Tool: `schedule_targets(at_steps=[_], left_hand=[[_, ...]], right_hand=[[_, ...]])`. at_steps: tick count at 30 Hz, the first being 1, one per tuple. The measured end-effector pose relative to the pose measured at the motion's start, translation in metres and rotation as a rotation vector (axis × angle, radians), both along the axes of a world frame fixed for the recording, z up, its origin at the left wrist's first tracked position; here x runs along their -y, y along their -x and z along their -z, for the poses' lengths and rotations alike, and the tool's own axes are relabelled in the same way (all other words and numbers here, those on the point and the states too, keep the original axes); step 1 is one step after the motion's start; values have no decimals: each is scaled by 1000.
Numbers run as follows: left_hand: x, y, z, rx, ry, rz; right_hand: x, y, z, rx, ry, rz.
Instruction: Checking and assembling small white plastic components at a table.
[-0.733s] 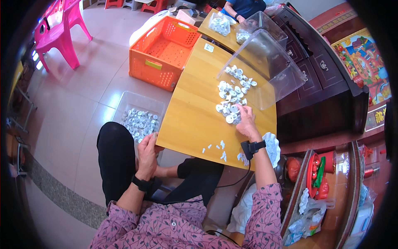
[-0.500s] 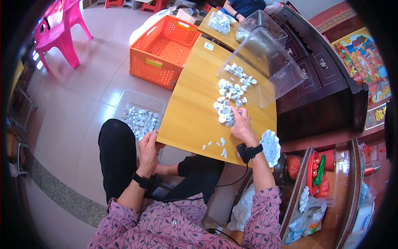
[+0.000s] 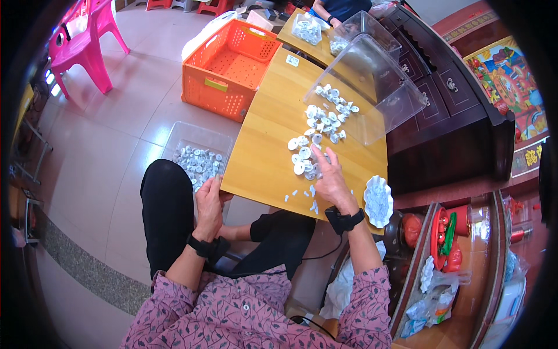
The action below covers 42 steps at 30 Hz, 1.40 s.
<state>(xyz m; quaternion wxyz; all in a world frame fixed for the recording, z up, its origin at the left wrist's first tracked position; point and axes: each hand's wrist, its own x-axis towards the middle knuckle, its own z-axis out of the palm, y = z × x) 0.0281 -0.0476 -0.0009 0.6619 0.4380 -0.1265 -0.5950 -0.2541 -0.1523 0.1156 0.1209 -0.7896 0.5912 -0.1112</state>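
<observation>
On the yellow wooden table (image 3: 261, 145) lies a long heap of small white round-headed plastic pieces (image 3: 317, 122). My right hand (image 3: 332, 180) rests over the near end of that heap, fingers stretched and apart, touching several pieces; its palm side is hidden. At the table's near left corner, my left hand (image 3: 209, 203) has its fingers drawn together beside the edge, and what they hold, if anything, is hidden. Several tiny pale pieces (image 3: 314, 205) lie near the front edge. A white scalloped dish (image 3: 378, 203) of pale small pieces sits at the right corner.
Left of the table, a clear bin (image 3: 174, 139) holds many grey-white pieces. Behind it stands an orange crate (image 3: 195, 87). A clear plastic box (image 3: 401, 96) lies tilted on the table's right side, against a dark cabinet (image 3: 465, 122). Another person's hand (image 3: 336, 23) shows at the far end.
My right hand has shifted slightly left with fingers more extended, and the near pieces have spread leftward. My left hand has risen slightly at the corner.
</observation>
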Motion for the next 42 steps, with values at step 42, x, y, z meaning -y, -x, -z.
schedule_targets(at_steps=[42], left_hand=[[-33,27,-46,524,345,238]], right_hand=[[-41,-62,34,486,77,378]])
